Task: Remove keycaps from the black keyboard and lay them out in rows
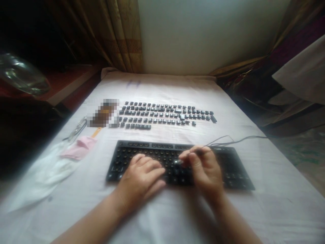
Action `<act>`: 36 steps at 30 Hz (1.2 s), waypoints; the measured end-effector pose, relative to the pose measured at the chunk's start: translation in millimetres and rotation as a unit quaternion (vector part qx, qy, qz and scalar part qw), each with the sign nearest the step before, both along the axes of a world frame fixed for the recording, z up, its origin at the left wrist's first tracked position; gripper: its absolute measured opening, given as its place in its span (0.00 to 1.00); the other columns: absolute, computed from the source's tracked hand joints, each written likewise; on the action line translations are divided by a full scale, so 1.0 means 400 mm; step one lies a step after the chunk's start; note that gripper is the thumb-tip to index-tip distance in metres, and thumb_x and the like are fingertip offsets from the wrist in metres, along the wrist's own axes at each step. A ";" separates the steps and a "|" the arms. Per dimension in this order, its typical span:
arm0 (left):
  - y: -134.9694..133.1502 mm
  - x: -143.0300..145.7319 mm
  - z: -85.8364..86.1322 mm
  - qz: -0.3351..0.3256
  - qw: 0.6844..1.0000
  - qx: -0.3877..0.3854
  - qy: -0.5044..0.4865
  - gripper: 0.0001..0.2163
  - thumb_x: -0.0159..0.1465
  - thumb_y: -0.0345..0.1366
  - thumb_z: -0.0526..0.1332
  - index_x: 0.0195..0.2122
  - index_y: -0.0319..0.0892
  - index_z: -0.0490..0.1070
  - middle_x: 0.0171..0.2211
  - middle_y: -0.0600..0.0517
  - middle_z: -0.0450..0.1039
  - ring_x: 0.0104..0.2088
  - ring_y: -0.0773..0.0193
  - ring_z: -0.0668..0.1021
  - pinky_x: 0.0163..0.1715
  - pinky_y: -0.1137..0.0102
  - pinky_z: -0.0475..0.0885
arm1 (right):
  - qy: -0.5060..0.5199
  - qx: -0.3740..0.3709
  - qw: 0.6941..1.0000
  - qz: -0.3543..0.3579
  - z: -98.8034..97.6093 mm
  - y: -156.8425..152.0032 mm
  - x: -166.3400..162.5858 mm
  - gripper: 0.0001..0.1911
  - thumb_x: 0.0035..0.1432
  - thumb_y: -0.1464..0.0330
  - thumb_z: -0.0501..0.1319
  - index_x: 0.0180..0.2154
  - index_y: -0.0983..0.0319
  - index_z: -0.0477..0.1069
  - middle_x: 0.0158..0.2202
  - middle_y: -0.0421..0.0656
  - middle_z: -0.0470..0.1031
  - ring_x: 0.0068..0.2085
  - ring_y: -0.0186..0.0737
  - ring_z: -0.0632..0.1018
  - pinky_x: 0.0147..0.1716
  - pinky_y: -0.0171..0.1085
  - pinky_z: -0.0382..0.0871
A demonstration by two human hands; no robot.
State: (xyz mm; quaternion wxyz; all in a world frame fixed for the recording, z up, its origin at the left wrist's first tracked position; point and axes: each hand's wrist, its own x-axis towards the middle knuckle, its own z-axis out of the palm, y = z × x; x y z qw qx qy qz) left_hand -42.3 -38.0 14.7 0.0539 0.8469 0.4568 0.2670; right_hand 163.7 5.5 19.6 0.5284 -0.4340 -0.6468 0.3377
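A black keyboard [146, 149] lies flat on the cloth, with most of its key positions bare of caps. My left hand [144, 176] rests over its left half, palm down, fingers stretched out and holding nothing. Thumb and fingers of my right hand [205, 169] pinch together above the keyboard's right-middle part. At those fingertips is a small shiny dark keycap [178, 162], partly blurred. Beyond the keyboard, loose black keycaps [154, 115] are laid out in rows on the cloth.
A thin cable [243, 137] runs off to the right. Left of the keycaps lie a pixelated brown item [104, 113], slim metal tools [77, 127], a pink cloth [80, 147] and a white cloth [48, 173]. A clear glass vessel [22, 74] is at far left.
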 end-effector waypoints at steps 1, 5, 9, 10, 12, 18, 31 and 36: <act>0.000 0.000 0.000 0.002 1.000 -0.001 -0.001 0.09 0.68 0.40 0.60 0.45 0.46 0.76 0.42 0.51 0.79 0.44 0.59 0.77 0.54 0.59 0.59 | -0.002 -0.004 1.000 0.003 -0.001 0.001 0.001 0.04 0.68 0.66 0.55 0.39 0.57 0.65 0.30 0.39 0.79 0.25 0.34 0.78 0.26 0.33 0.76; 0.000 0.003 0.001 0.009 1.000 -0.007 -0.010 0.09 0.68 0.41 0.60 0.46 0.46 0.76 0.43 0.51 0.79 0.44 0.58 0.77 0.54 0.58 0.59 | -0.005 -0.001 1.000 0.026 -0.003 0.000 -0.002 0.03 0.68 0.66 0.56 0.40 0.58 0.65 0.29 0.39 0.79 0.25 0.34 0.78 0.26 0.33 0.76; -0.003 0.007 0.008 0.025 0.999 -0.017 -0.042 0.12 0.68 0.44 0.60 0.48 0.45 0.74 0.42 0.50 0.80 0.43 0.57 0.78 0.54 0.58 0.59 | -0.011 0.027 0.997 0.068 0.007 -0.013 -0.013 0.01 0.68 0.69 0.55 0.41 0.57 0.65 0.31 0.38 0.79 0.25 0.32 0.78 0.26 0.31 0.75; -0.005 0.009 0.010 0.026 0.998 -0.023 -0.052 0.13 0.68 0.45 0.60 0.48 0.45 0.74 0.41 0.50 0.80 0.43 0.58 0.78 0.53 0.58 0.60 | -0.017 0.035 0.996 0.082 0.011 -0.017 -0.016 0.01 0.68 0.69 0.55 0.41 0.57 0.64 0.31 0.39 0.78 0.25 0.32 0.78 0.27 0.31 0.75; -0.010 0.013 0.013 0.021 0.996 -0.035 -0.076 0.14 0.67 0.45 0.61 0.49 0.45 0.73 0.41 0.50 0.80 0.41 0.58 0.78 0.50 0.59 0.62 | -0.032 0.054 0.993 0.104 0.021 -0.025 -0.022 0.02 0.68 0.70 0.54 0.41 0.57 0.64 0.31 0.39 0.78 0.26 0.32 0.78 0.27 0.31 0.75; -0.020 0.024 0.015 0.036 0.987 -0.044 -0.149 0.07 0.68 0.41 0.60 0.43 0.46 0.75 0.34 0.52 0.80 0.34 0.62 0.77 0.42 0.63 0.67 | -0.044 0.115 0.985 0.119 0.036 -0.041 -0.035 0.06 0.67 0.74 0.54 0.42 0.57 0.65 0.32 0.41 0.78 0.30 0.34 0.80 0.29 0.32 0.76; -0.015 0.009 0.026 0.067 0.977 -0.088 -0.184 0.06 0.64 0.34 0.63 0.42 0.47 0.74 0.35 0.54 0.80 0.35 0.62 0.79 0.39 0.66 0.71 | -0.035 0.151 0.985 0.075 0.036 -0.040 -0.025 0.13 0.62 0.78 0.58 0.44 0.57 0.73 0.36 0.43 0.81 0.36 0.39 0.83 0.37 0.36 0.79; -0.004 -0.010 0.025 0.044 0.986 -0.026 -0.158 0.11 0.68 0.34 0.60 0.51 0.49 0.72 0.36 0.54 0.80 0.36 0.64 0.79 0.40 0.66 0.71 | 0.009 0.147 0.988 0.050 0.017 -0.032 -0.008 0.17 0.61 0.80 0.58 0.47 0.55 0.70 0.37 0.42 0.81 0.39 0.40 0.82 0.38 0.39 0.80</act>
